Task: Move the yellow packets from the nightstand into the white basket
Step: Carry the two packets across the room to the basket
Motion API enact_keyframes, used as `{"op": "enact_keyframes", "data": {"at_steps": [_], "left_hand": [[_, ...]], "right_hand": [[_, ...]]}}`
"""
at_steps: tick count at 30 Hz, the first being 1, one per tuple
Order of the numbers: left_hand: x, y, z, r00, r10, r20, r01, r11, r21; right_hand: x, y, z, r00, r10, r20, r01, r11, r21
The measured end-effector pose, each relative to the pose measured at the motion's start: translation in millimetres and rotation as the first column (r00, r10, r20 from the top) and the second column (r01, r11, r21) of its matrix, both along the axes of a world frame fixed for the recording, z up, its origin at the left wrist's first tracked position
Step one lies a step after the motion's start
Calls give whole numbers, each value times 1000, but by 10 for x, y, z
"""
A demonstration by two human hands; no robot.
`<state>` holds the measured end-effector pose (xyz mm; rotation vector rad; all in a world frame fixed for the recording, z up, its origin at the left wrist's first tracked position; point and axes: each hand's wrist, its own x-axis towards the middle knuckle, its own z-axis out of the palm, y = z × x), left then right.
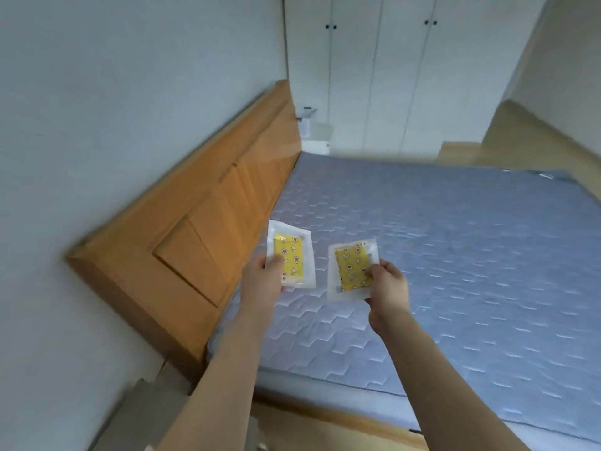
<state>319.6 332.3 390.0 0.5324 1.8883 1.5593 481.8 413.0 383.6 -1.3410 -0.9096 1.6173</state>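
Both your arms were stretched out above the bed (455, 255), a yellow packet in each hand. Your left hand (265, 276) pinched the left packet (290, 255) by its lower edge, thumb curled on top, close to the headboard (208, 216). Your right hand (387, 281) pinched the right packet (351, 268) at its side, further along the bed from the headboard.

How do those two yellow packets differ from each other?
The left packet is held in the left hand, by its lower left edge, near the headboard. The right packet is pinched at its right edge by the right hand and sits lower. Both are clear-wrapped, yellow, star-printed.
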Motion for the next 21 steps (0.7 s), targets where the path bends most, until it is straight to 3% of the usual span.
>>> {"op": "enact_keyframes", "data": {"at_steps": [3,10,21], "left_hand": [[709,438,134,990,-133,-45,134,991,25],[2790,1238,196,915,-403,5,402,913,64],[6146,2021,302,683,-718,130,706,696,133]], "right_hand": [[794,187,77,988,-142,-57,143,990,5],[3018,496,192,903,-420,-85,422,907,3],[6238,544,370,652,-744,-147,749,662,-29]]}}
